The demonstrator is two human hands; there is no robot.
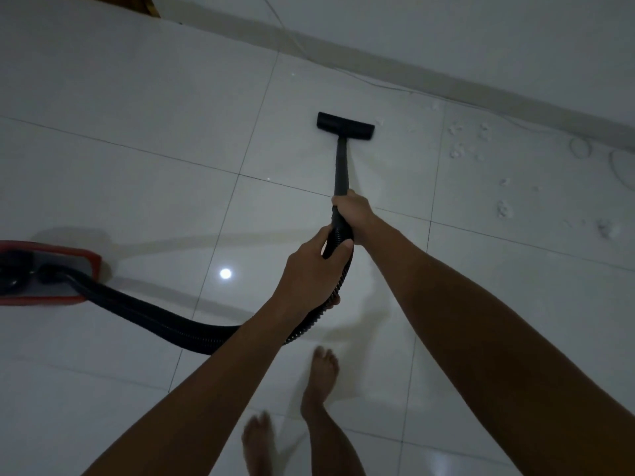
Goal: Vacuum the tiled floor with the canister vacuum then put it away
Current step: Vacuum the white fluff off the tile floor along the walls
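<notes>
While white debris clumps (464, 146) remain near the baseboard (446, 80), we judge vacuuming unfinished and storage untouched. Our right hand (354, 214) grips the wand (341, 166); our left hand (309, 269) grips the hose (165, 314). The floor nozzle (344, 123) rests on tile (137, 97), apparently flat; the red canister (51, 273) sits left.

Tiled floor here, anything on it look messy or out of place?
Yes. White fluffy clumps lie scattered over the tiled floor right of the black floor nozzle, near the wall base. A thin pale cord also trails loose there in loops. The nozzle has not reached that patch.
</notes>
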